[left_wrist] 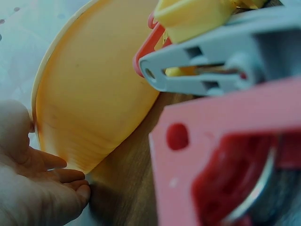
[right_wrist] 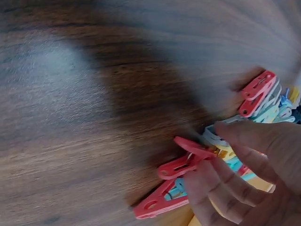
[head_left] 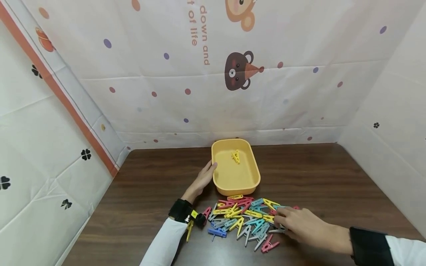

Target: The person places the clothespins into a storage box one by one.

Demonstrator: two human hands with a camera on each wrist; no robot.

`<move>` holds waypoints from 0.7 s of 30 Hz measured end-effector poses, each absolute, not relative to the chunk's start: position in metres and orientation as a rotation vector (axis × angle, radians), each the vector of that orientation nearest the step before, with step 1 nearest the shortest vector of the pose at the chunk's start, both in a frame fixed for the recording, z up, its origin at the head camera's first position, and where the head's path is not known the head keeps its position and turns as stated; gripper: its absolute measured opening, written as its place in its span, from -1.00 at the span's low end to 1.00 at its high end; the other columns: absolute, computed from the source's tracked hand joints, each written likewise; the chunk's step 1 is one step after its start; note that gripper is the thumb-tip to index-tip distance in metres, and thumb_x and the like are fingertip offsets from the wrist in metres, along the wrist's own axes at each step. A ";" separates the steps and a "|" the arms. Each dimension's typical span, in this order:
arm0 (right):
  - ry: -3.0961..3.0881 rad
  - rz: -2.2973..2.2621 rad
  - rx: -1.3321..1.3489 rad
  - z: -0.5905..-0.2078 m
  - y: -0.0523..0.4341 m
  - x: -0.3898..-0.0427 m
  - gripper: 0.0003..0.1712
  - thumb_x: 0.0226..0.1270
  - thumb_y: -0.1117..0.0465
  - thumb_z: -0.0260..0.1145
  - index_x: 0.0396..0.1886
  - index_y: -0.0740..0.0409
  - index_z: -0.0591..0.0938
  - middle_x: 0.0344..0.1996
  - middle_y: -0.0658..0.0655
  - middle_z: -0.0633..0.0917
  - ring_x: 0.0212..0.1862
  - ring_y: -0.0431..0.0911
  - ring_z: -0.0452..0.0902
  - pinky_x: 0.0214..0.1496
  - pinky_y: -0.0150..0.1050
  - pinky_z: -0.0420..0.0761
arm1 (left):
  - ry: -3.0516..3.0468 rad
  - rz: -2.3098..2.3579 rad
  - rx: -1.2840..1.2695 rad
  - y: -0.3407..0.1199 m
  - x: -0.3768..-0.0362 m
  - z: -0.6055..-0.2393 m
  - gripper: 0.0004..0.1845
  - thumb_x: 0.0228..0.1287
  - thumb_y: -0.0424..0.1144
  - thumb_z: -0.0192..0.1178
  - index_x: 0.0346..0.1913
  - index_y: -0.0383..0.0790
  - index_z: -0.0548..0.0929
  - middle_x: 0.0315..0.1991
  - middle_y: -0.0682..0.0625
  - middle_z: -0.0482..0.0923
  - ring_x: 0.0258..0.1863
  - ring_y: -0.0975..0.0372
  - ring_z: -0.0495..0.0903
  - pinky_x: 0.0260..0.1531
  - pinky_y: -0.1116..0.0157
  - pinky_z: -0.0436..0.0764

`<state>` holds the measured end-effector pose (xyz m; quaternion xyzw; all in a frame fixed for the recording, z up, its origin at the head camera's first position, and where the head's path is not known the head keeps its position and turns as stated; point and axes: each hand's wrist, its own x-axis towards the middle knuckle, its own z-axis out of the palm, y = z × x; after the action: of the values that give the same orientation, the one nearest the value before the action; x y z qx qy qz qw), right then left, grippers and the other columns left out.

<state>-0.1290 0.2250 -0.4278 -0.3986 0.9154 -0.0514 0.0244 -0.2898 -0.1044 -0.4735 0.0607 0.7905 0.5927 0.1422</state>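
Observation:
A yellow tray (head_left: 222,186) stands on the dark wooden table (head_left: 149,177) with one yellow clothespin (head_left: 236,156) inside. My left hand (head_left: 209,171) rests with straight fingers against the tray's left wall; the left wrist view shows this hand (left_wrist: 44,188) beside the tray's side (left_wrist: 94,94). In front of the tray lies a pile of coloured clothespins (head_left: 244,218). My right hand (head_left: 294,221) reaches into the pile's right side. In the right wrist view the right hand (right_wrist: 244,179) pinches a red clothespin (right_wrist: 188,159) between thumb and fingers.
White patterned sheets wall the table at the back, left and right. A pink clothespin (left_wrist: 225,155) and a grey one (left_wrist: 211,61) fill the left wrist view close up. More red pins (right_wrist: 257,92) lie at the pile's edge. Bare wood (head_left: 332,177) stretches right of the tray.

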 end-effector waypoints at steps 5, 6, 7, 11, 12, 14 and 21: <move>2.858 -0.087 -1.323 -0.433 0.226 -0.129 -0.67 0.09 0.26 0.58 -0.37 -0.20 0.60 -0.11 0.00 0.76 -0.29 -0.31 0.54 -0.56 -0.41 0.34 | 2.276 1.705 0.196 -0.103 -0.287 -0.475 -0.28 0.64 0.19 -0.20 0.67 -0.02 -0.03 0.64 -0.19 0.04 0.63 -0.12 0.01 0.52 -0.24 0.09; 2.864 -0.075 -1.335 -0.434 0.226 -0.129 -0.66 0.09 0.27 0.59 -0.39 -0.20 0.59 -0.14 -0.01 0.77 -0.31 -0.31 0.53 -0.56 -0.41 0.33 | 2.276 1.708 0.194 -0.104 -0.287 -0.475 -0.27 0.64 0.20 -0.20 0.67 -0.02 -0.02 0.64 -0.19 0.04 0.63 -0.12 0.02 0.52 -0.24 0.09; 2.870 -0.060 -1.342 -0.434 0.225 -0.128 -0.65 0.07 0.27 0.59 -0.40 -0.20 0.57 -0.20 -0.05 0.75 -0.33 -0.32 0.51 -0.57 -0.41 0.31 | 2.278 1.712 0.192 -0.104 -0.287 -0.475 -0.27 0.64 0.20 -0.20 0.67 -0.03 -0.02 0.64 -0.20 0.04 0.63 -0.12 0.02 0.52 -0.24 0.09; 2.906 -0.026 -1.382 -0.436 0.223 -0.128 -0.68 0.10 0.26 0.58 -0.41 -0.16 0.58 -0.42 -0.16 0.63 -0.40 -0.35 0.43 -0.60 -0.45 0.25 | 2.287 1.721 0.178 -0.106 -0.289 -0.474 -0.28 0.64 0.19 -0.19 0.67 -0.02 -0.01 0.64 -0.18 0.05 0.63 -0.11 0.02 0.53 -0.23 0.07; 2.911 -0.014 -1.385 -0.435 0.223 -0.128 -0.70 0.12 0.26 0.57 -0.40 -0.15 0.59 -0.47 -0.18 0.58 -0.42 -0.36 0.41 -0.61 -0.45 0.24 | 2.287 1.721 0.180 -0.106 -0.289 -0.474 -0.28 0.64 0.19 -0.19 0.67 0.00 -0.01 0.64 -0.17 0.05 0.63 -0.10 0.02 0.53 -0.23 0.06; 2.916 -0.016 -1.370 -0.433 0.223 -0.129 -0.71 0.14 0.28 0.55 -0.40 -0.15 0.60 -0.49 -0.19 0.58 -0.44 -0.37 0.42 -0.62 -0.44 0.23 | 2.286 1.718 0.189 -0.105 -0.290 -0.473 -0.28 0.64 0.19 -0.19 0.67 0.00 -0.02 0.64 -0.18 0.05 0.63 -0.11 0.01 0.53 -0.24 0.06; 2.858 -0.025 -1.276 -0.409 0.222 -0.132 -0.66 0.15 0.39 0.51 -0.42 -0.16 0.59 -0.50 -0.17 0.62 -0.49 -0.41 0.41 -0.65 -0.42 0.20 | 2.276 1.716 0.196 -0.104 -0.287 -0.476 -0.27 0.63 0.20 -0.20 0.67 -0.02 -0.01 0.64 -0.19 0.06 0.63 -0.12 0.00 0.52 -0.26 0.07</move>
<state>-0.1323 0.2216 -0.4088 -0.4077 0.9131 -0.0079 0.0060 -0.2869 -0.1037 -0.4762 0.0678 0.7886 0.5945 0.1416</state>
